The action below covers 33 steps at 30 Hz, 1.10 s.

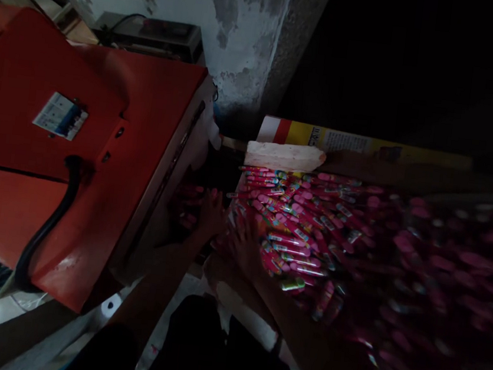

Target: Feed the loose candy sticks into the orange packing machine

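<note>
A large pile of slim pink, tube-shaped items with shiny printed wraps [300, 215] covers the surface on the right. At its left edge, my right hand [243, 247] lies palm down with fingers stretched, touching the nearest items. My left hand [211, 216] is just left of it, over the dark gap beside the red machine [156, 121]. Something pink shows at its fingertips, but shadow hides whether the fingers grip it. More pink items [187, 217] lie in that gap, close to the machine's side.
A pale wooden block [283, 156] borders the pile at the back, with a yellow and red printed board [353, 141] behind it. A black cable [49, 222] runs down the machine. A grey metal box [152, 34] stands by the peeling wall [242, 24].
</note>
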Each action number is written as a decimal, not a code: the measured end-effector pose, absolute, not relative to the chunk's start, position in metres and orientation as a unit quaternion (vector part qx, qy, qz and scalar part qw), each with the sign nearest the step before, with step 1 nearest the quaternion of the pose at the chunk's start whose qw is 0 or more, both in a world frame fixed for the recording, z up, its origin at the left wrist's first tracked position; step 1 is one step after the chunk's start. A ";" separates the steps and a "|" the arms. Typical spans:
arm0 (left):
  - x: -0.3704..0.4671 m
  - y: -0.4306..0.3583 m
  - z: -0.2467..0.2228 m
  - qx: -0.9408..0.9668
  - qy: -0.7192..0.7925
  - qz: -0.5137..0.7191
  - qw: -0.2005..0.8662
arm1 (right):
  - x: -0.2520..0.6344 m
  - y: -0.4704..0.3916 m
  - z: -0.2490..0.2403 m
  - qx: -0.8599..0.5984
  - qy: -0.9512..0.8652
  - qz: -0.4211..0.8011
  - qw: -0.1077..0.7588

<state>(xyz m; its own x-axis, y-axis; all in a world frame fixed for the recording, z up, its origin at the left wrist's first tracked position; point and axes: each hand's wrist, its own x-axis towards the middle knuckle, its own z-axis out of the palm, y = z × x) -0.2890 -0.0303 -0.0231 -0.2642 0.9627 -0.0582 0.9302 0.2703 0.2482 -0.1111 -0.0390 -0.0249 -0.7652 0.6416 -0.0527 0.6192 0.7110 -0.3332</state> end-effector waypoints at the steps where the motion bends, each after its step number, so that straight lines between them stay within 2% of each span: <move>1: -0.292 -0.026 -0.023 0.589 0.799 0.079 0.096 | -0.114 -0.040 -0.025 -0.354 -0.920 0.163 0.038; 6: -0.289 -0.016 -0.012 0.584 0.799 0.085 0.116 | -0.076 -0.043 -0.011 -0.343 -0.925 0.153 0.045; 12: -0.248 -0.029 0.011 0.681 0.706 0.120 0.155 | -0.005 0.068 -0.002 -0.605 -0.791 0.022 0.089; 16: -0.230 0.010 0.008 0.681 0.697 0.169 0.150 | -0.030 0.130 -0.020 -0.547 -0.836 0.049 0.023; 21: -0.228 0.069 -0.009 0.713 0.664 0.177 0.139 | -0.078 0.092 -0.036 -0.534 -0.843 0.062 0.023; 25: -0.255 0.052 -0.019 0.733 0.659 0.117 0.122 | -0.100 0.055 -0.032 -0.536 -0.840 0.064 0.049; 29: -0.292 0.013 -0.021 0.714 0.690 0.069 0.101 | -0.118 0.046 -0.028 -0.476 -0.874 0.084 0.051; 33: -0.299 0.015 -0.016 0.662 0.737 0.119 0.070 | -0.120 0.048 -0.024 -0.402 -0.909 0.095 0.046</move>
